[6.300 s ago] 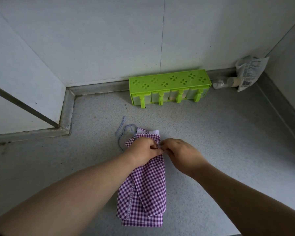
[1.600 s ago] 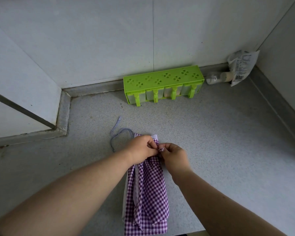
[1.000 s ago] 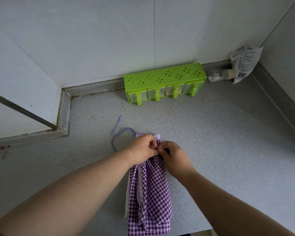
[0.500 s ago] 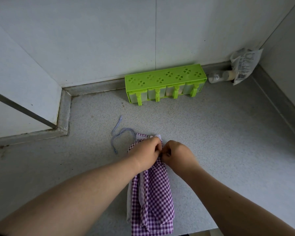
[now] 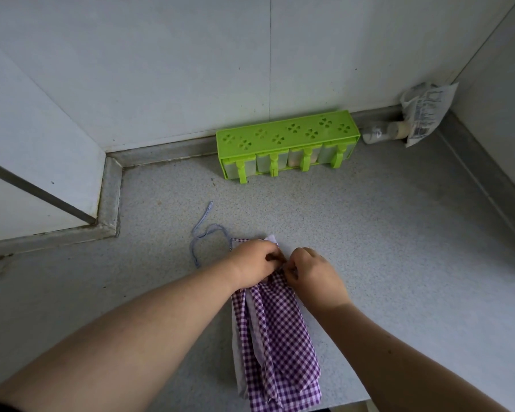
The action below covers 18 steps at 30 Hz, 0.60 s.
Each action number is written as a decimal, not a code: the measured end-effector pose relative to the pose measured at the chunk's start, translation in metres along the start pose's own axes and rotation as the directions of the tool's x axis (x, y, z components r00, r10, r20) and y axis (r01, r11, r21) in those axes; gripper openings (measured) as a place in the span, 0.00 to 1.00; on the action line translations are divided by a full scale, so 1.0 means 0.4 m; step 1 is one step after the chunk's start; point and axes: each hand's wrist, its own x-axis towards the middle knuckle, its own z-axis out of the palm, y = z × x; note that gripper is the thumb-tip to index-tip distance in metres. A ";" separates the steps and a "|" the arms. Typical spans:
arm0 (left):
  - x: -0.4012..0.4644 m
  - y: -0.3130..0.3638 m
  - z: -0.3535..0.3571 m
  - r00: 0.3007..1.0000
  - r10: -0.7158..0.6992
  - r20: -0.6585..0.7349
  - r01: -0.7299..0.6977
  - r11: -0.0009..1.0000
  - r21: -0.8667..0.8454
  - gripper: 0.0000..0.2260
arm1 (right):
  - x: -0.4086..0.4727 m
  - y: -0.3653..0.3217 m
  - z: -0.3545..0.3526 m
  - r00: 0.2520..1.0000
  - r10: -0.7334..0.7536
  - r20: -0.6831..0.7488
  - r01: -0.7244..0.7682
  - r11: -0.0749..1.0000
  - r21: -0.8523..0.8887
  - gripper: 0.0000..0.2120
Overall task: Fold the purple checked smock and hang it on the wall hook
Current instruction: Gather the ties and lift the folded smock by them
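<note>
On the speckled counter (image 5: 384,233) in front of us lies the smock (image 5: 277,340), folded into a long narrow bundle that runs from our hands back toward our body, its near end at the counter's front edge. Our left hand (image 5: 254,267) sits on the bundle's far end with fingers curled, gripping the gathered cloth. Our right hand (image 5: 312,275) is just beside it, touching, fingers bent and pinching the same end of the cloth where the two hands meet. A white corner of the fabric shows just past our knuckles. The smock's thin string (image 5: 205,233) trails in a loop on the counter, beyond and left of the left hand. Well beyond, against the wall, stands a green rack (image 5: 286,135), and a bag (image 5: 425,114) leans in the far right corner.
</note>
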 end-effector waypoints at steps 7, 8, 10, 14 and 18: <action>-0.003 0.004 -0.006 1.000 0.011 0.000 -0.011 0.991 0.132 0.06 | 0.004 0.007 -0.017 0.997 0.044 0.071 -0.048 0.998 0.047 0.08; -0.006 0.005 -0.005 1.000 0.013 -0.006 -0.012 0.990 0.143 0.06 | 0.004 0.005 -0.019 0.995 0.052 0.082 -0.056 0.998 0.036 0.08; -0.010 0.008 -0.005 1.000 0.011 -0.008 -0.010 0.987 0.158 0.07 | 0.007 0.001 -0.020 0.994 0.055 0.096 -0.057 0.998 0.016 0.08; -0.006 0.006 0.002 1.000 -0.010 -0.024 0.013 0.988 0.152 0.05 | 0.015 0.001 -0.025 0.985 0.093 0.143 -0.088 0.995 -0.037 0.09; -0.009 -0.004 -0.001 0.999 -0.038 -0.039 0.043 0.990 0.136 0.06 | 0.009 0.002 -0.037 0.961 0.156 0.228 -0.135 0.985 -0.107 0.12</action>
